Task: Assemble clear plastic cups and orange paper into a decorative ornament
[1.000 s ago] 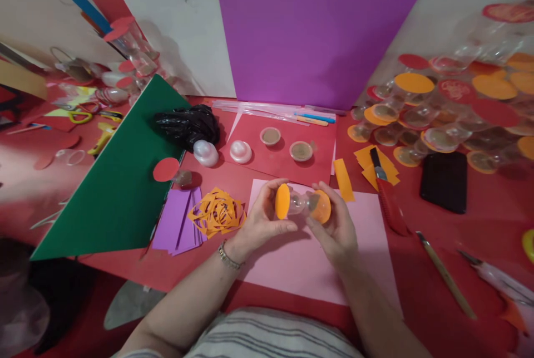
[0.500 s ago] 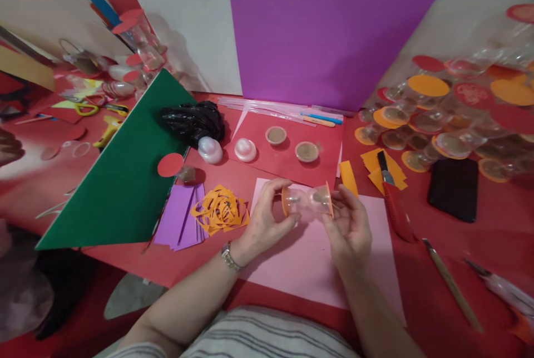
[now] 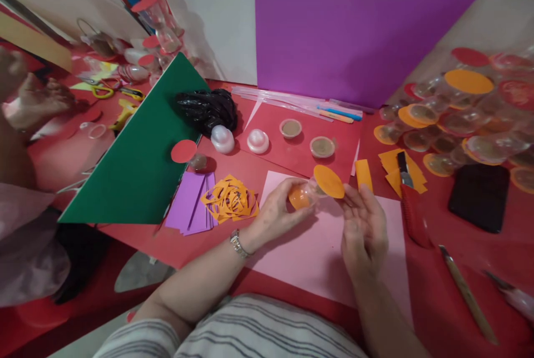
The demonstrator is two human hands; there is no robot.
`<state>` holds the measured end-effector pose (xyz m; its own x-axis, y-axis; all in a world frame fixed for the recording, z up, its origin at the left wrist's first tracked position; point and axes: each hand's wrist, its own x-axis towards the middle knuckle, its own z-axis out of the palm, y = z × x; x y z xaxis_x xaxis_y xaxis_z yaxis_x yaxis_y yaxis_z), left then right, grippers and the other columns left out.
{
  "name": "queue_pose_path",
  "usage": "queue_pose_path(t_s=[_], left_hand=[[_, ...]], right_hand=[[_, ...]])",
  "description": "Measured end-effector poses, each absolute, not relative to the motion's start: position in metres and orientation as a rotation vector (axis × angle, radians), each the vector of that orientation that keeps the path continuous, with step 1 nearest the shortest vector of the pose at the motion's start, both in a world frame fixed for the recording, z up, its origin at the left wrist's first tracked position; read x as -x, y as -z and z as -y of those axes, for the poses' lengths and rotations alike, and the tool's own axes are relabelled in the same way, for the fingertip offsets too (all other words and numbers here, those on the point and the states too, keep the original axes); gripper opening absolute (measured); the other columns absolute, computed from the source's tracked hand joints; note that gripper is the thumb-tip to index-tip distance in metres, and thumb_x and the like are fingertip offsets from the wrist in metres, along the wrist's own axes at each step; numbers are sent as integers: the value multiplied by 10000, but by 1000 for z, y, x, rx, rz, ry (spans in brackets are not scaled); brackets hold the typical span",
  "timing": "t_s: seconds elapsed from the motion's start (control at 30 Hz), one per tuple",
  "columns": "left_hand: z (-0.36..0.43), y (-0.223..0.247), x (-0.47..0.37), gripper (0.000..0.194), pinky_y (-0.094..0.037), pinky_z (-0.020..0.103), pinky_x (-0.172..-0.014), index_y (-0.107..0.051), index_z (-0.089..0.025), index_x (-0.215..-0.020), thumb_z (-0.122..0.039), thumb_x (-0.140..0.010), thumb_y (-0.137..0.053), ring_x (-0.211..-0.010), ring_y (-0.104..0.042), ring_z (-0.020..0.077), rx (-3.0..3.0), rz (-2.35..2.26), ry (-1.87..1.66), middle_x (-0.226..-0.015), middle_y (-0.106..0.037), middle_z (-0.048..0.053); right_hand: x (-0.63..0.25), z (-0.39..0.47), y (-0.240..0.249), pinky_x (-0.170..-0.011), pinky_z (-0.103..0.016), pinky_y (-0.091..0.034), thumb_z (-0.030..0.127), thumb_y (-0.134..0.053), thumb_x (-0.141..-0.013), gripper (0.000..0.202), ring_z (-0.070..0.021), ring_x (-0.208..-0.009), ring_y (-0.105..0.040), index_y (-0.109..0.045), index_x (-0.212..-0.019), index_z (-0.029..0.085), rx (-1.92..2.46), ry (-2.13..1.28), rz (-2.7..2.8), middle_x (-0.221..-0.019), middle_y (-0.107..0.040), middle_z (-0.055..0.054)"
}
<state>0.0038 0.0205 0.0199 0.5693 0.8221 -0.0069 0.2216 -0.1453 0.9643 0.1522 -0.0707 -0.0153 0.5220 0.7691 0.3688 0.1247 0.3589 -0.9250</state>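
Note:
An hourglass (image 3: 328,181) of clear plastic, with round orange paper ends, is tilted above the pink sheet (image 3: 308,252). My left hand (image 3: 283,202) grips its near-left bulb between thumb and fingers. Palm turned up, my right hand (image 3: 365,230) has its fingers stretched out beside the far orange disc; whether the fingertips touch it I cannot tell. Left of my hands lies a pile of cut orange paper (image 3: 231,200) on purple strips (image 3: 186,205). Two small cups of sand (image 3: 322,147) and a clear empty-looking cup (image 3: 257,141) stand behind on red paper.
Many finished hourglasses (image 3: 467,82) are stacked at the right. Near them lie a black phone (image 3: 479,197), a red-handled cutter (image 3: 413,216) and a wooden-handled tool (image 3: 469,297). A green board (image 3: 137,168) leans at the left, beyond which another person's hands (image 3: 39,99) show.
The hourglass has turned so its right end faces up towards me. My right hand has come off that end and opened. The view has shifted, and another person's hands have entered at the left.

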Motion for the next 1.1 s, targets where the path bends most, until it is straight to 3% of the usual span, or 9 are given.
queue_pose_path(t_s=[0.3, 0.43, 0.6, 1.1], left_hand=[[-21, -11, -5, 423, -466, 458, -1075, -602, -182, -1114, -290, -748, -783, -1227, -582, 301, -1628, -847, -689, -1268, -618, 143], [-20, -9, -6, 430, -484, 451, -1043, -606, -175, -1145, -291, -767, -773, -1177, -606, 288, -1465, -822, -644, -1247, -630, 135], [-19, -12, -5, 520, -471, 462, -1057, -607, -151, -1213, -333, -770, -808, -1195, -608, 299, -1275, -768, -611, -1255, -645, 146], [-23, -23, -8, 505, -541, 474, -1009, -733, -182, -988, -488, -635, -924, -1061, -681, 286, -1048, -619, -630, -1087, -739, 102]], right_hand=[[-153, 79, 22, -1192, -565, -364, 468, -510, -994, 593, -259, -1433, -469, -362, -1556, 355, 1210, -532, 1126, -1497, -546, -74], [-153, 79, 24, -1180, -580, -378, 546, -485, -976, 661, -273, -1443, -457, -297, -1578, 352, 1243, -477, 1198, -1522, -518, -84], [-155, 75, 24, -1178, -544, -378, 471, -511, -989, 630, -263, -1441, -460, -321, -1573, 330, 1192, -498, 1181, -1530, -511, -82], [-155, 79, 25, -1152, -583, -430, 328, -656, -912, 798, -309, -1425, -474, -252, -1600, 307, 1310, -605, 1313, -1537, -489, -128]])
